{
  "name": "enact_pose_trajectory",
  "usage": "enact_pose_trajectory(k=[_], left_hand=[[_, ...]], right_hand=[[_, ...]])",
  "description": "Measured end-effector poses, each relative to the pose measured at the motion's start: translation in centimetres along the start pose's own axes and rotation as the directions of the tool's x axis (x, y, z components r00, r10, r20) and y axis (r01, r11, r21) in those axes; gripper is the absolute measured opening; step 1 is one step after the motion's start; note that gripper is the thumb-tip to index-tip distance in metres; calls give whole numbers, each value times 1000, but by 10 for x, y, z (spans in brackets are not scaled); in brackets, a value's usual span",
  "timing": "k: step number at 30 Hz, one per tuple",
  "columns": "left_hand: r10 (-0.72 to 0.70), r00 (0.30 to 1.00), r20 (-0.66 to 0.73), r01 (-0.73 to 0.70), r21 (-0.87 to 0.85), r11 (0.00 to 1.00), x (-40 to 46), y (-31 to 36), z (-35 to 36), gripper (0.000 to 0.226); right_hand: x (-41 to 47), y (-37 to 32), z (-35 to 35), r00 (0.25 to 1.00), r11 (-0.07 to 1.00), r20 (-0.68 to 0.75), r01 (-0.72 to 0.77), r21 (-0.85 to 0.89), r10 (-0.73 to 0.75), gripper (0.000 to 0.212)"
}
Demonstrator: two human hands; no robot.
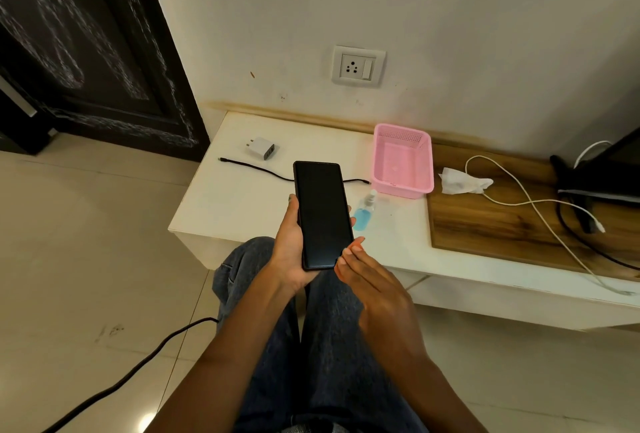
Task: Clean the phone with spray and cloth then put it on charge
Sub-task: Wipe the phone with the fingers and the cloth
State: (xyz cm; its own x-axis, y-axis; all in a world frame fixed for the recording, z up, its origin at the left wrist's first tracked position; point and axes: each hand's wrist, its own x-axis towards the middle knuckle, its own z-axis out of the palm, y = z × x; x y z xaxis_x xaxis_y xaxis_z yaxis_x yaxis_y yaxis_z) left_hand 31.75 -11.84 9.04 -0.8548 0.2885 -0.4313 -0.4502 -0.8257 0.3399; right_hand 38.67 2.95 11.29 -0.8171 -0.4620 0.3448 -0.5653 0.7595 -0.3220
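A black phone (pixel 323 214) with a dark screen is held upright above the near edge of the counter (pixel 239 197), over the person's knees in blue jeans (pixel 329 346). It is gripped along its lower left side by the left hand (pixel 291 245), with the thumb laid on the left edge and fingertips showing past the right edge. The right hand (pixel 374 290) is held flat with straight fingers, whose tips touch the phone's lower right corner. Just right of the phone, a small spray bottle (pixel 365 212) of blue liquid is seen on the counter. Behind the phone a black cable (pixel 256 169) is laid across the white surface, and a white charger plug (pixel 261 148) is set further back on the left. A pink basket (pixel 401 160) stands right of these, with a crumpled white cloth (pixel 462 181) beside it on a wood-grain panel (pixel 485 224), where a white cable (pixel 540 214) is looped. A wall socket (pixel 358 66) is mounted on the white wall above. A dark door (pixel 86 51) is seen at far left, over pale floor tiles (pixel 86 242). No writing can be read.
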Motion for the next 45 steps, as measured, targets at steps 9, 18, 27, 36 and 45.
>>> enact_pose_trajectory(k=[9,18,27,36,45], left_hand=[[-41,996,-75,44,39,998,-10,2,17,81],[-3,1000,11,4,-37,999,-15,6,20,76],[-15,999,-33,15,-19,1000,-15,3,23,75],[12,994,-110,-5,61,998,-9,-1,19,77],[-15,998,-65,13,-39,999,-16,-14,28,56]], right_hand=[[23,-26,7,982,985,-130,150,85,-139,38],[13,5,0,987,986,-44,154,58,-152,56],[20,-9,9,982,976,-113,167,140,-151,45],[31,-1,5,978,966,-83,203,159,-191,47],[81,14,3,994,979,-6,106,174,-106,55]])
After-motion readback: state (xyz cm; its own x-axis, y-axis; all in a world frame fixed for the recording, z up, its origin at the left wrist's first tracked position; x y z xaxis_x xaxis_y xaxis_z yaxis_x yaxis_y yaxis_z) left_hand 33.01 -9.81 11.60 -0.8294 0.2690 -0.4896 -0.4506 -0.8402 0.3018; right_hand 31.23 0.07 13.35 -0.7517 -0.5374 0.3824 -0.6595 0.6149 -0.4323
